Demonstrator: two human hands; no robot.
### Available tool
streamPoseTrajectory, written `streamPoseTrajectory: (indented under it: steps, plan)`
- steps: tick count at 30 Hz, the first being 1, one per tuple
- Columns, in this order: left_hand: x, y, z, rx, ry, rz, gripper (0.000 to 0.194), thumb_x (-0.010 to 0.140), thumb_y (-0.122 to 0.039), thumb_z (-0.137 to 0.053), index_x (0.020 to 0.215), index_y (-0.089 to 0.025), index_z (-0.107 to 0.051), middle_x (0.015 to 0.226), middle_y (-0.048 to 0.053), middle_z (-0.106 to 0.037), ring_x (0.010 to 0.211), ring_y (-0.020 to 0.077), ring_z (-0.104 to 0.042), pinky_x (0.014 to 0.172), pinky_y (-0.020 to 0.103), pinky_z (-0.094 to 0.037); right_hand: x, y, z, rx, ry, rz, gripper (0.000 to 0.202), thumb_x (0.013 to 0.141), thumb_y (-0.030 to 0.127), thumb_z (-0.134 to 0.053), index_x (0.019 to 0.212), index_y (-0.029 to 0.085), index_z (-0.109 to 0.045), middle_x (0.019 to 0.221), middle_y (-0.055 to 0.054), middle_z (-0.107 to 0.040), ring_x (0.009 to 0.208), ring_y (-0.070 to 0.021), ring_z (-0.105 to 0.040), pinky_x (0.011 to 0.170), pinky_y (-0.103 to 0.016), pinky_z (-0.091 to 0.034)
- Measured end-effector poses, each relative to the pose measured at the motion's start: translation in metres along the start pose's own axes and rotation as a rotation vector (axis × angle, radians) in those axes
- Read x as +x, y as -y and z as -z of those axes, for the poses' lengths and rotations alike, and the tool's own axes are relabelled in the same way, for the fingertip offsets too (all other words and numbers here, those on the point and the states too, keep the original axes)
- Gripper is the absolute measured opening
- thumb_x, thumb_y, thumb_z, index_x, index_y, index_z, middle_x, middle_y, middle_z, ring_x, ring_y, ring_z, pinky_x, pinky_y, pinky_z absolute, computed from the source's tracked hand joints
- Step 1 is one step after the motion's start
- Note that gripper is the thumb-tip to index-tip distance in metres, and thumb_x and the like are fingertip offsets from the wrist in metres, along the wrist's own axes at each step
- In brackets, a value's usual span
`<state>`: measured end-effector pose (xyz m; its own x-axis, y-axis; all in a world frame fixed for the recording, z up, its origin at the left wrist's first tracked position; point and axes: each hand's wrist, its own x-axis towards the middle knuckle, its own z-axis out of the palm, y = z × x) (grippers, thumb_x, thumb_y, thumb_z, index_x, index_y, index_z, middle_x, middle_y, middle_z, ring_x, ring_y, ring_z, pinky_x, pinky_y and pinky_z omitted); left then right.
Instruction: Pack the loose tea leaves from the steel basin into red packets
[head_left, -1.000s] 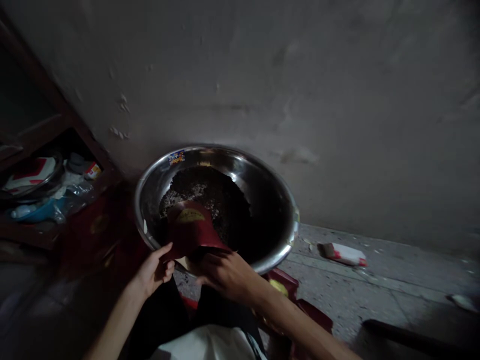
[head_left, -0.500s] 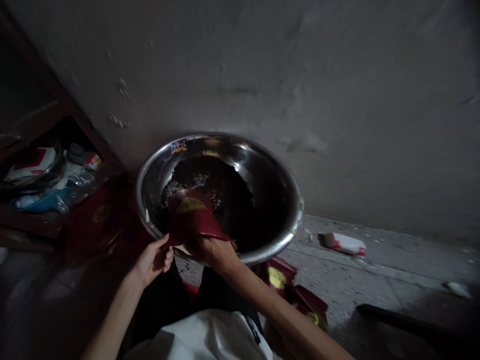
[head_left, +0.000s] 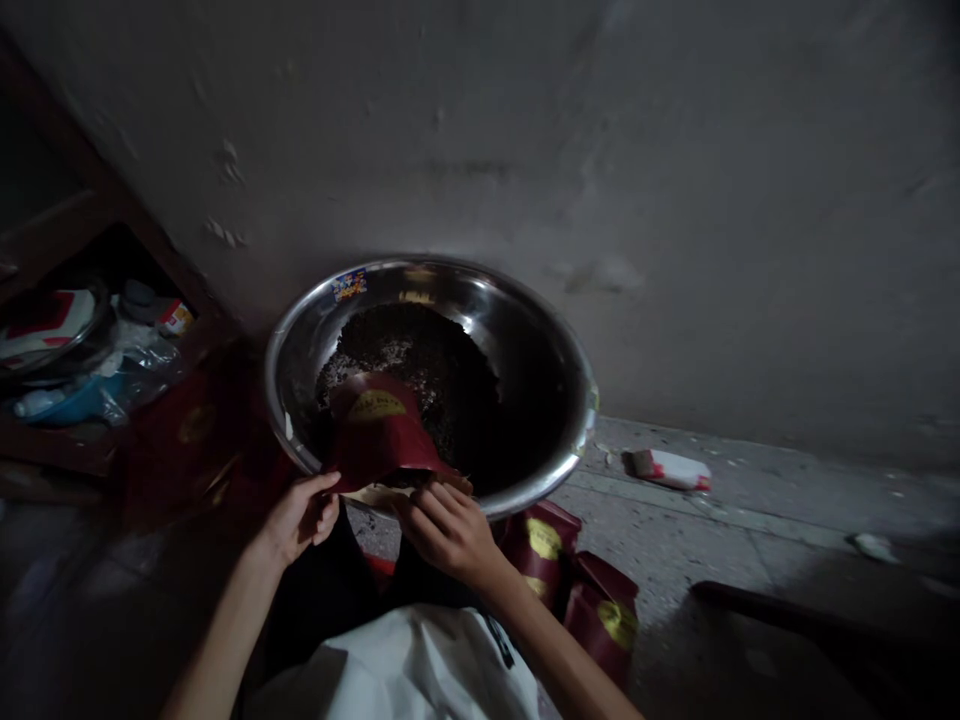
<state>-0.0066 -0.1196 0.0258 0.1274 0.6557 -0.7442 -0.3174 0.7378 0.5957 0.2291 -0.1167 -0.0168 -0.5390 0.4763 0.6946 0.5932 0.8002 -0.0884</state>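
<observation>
A dark red pouch (head_left: 379,430) with a yellow oval label lies tilted over the near side of a large steel basin (head_left: 559,330), its mouth towards me. My left hand (head_left: 304,520) pinches the left edge of that mouth between thumb and finger. At the right edge, my right hand (head_left: 450,525) has its fingers curled around the rim of the pouch. Dark, crumbly, loose material (head_left: 420,345) with paler flecks fills the bottom of the basin. How much the pouch holds is hidden.
More red pouches (head_left: 604,615) stand on the floor at my right. A red-and-white box (head_left: 671,468) lies near the wall. To the left, a cabinet shelf holds a blue bowl (head_left: 67,400) and clear plastic bags (head_left: 146,355). A dark bar (head_left: 765,610) juts in at lower right.
My right hand has drawn back out of the pouch's mouth and now grips its right edge. My left hand keeps its pinch. The view has shifted slightly.
</observation>
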Motion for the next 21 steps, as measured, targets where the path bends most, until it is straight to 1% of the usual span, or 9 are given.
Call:
streamPoseTrajectory:
  steps: [1,3,6,9,11,13,15,18,21]
  plan:
    - [-0.001,-0.001,-0.002,0.003,-0.001,0.007,0.038,0.086,-0.033,-0.063,0.055,-0.017,-0.047,0.042,-0.005,-0.043,0.031,0.0038,-0.033,0.030,0.017,-0.022,-0.005,0.001,0.004,-0.017,-0.033,0.051,0.012,0.092,0.013,-0.060,0.094,0.020,-0.069,0.080,-0.003,-0.072,0.075,-0.0149,-0.062,0.070,-0.029,-0.041]
    - [-0.006,-0.002,-0.007,0.004,0.002,0.024,0.037,0.084,-0.033,-0.062,0.054,-0.017,-0.047,0.041,-0.004,-0.043,0.030,0.0042,-0.032,0.029,0.018,-0.021,-0.011,0.004,0.012,-0.065,-0.073,0.086,0.023,0.091,0.015,-0.064,0.111,0.026,-0.068,0.095,-0.002,-0.075,0.090,-0.0158,-0.065,0.083,-0.030,-0.044]
    - [-0.015,-0.002,-0.016,-0.009,0.011,0.010,0.031,0.080,-0.033,-0.064,0.056,-0.018,-0.051,0.039,-0.005,-0.043,0.029,0.0060,-0.033,0.028,0.019,-0.020,-0.007,0.007,0.021,-0.128,-0.076,-0.038,0.039,0.091,0.029,-0.069,0.129,0.036,-0.060,0.112,-0.001,-0.074,0.110,-0.0192,-0.064,0.098,-0.034,-0.042]
    - [-0.024,0.002,-0.023,0.023,0.055,-0.038,0.035,0.079,-0.036,-0.065,0.052,-0.018,-0.051,0.036,-0.004,-0.041,0.026,0.0071,-0.032,0.026,0.020,-0.019,0.008,0.012,0.026,-0.088,0.046,-0.173,0.052,0.092,0.042,-0.066,0.141,0.031,-0.053,0.132,-0.007,-0.066,0.129,-0.0271,-0.055,0.108,-0.041,-0.036]
    - [-0.028,0.006,-0.026,0.036,0.063,-0.048,0.045,0.080,-0.039,-0.062,0.045,-0.019,-0.044,0.033,-0.004,-0.036,0.024,0.0061,-0.029,0.026,0.020,-0.018,0.018,0.018,0.027,-0.037,0.102,-0.201,0.053,0.095,0.039,-0.061,0.144,0.025,-0.050,0.139,-0.009,-0.061,0.137,-0.0284,-0.048,0.113,-0.044,-0.032]
    - [-0.029,0.009,-0.026,-0.030,0.016,-0.051,0.049,0.081,-0.039,-0.060,0.042,-0.021,-0.038,0.032,-0.005,-0.031,0.024,0.0045,-0.025,0.026,0.019,-0.015,0.024,0.025,0.025,-0.011,0.099,-0.215,0.048,0.097,0.028,-0.057,0.144,0.022,-0.050,0.140,-0.009,-0.060,0.139,-0.0264,-0.046,0.115,-0.043,-0.031]
    - [-0.029,0.012,-0.025,-0.135,-0.034,-0.045,0.045,0.080,-0.037,-0.059,0.044,-0.021,-0.037,0.032,-0.007,-0.028,0.024,0.0032,-0.021,0.026,0.017,-0.013,0.027,0.033,0.019,-0.005,0.078,-0.227,0.043,0.098,0.019,-0.053,0.141,0.020,-0.053,0.137,-0.009,-0.062,0.137,-0.0247,-0.048,0.115,-0.042,-0.032]
    - [-0.027,0.012,-0.024,-0.199,-0.039,-0.023,0.042,0.078,-0.038,-0.061,0.048,-0.021,-0.036,0.033,-0.010,-0.026,0.026,0.0025,-0.019,0.027,0.016,-0.013,0.030,0.044,0.005,-0.010,0.068,-0.226,0.038,0.099,0.017,-0.047,0.135,0.017,-0.058,0.130,-0.010,-0.067,0.128,-0.0250,-0.054,0.111,-0.043,-0.037]
    - [-0.026,0.012,-0.022,-0.134,-0.021,-0.020,0.046,0.073,-0.046,-0.065,0.050,-0.022,-0.034,0.034,-0.011,-0.025,0.027,0.0024,-0.018,0.027,0.016,-0.014,0.036,0.049,-0.011,-0.014,0.047,-0.206,0.036,0.100,0.018,-0.042,0.129,0.012,-0.062,0.119,-0.012,-0.070,0.116,-0.0250,-0.057,0.101,-0.042,-0.043]
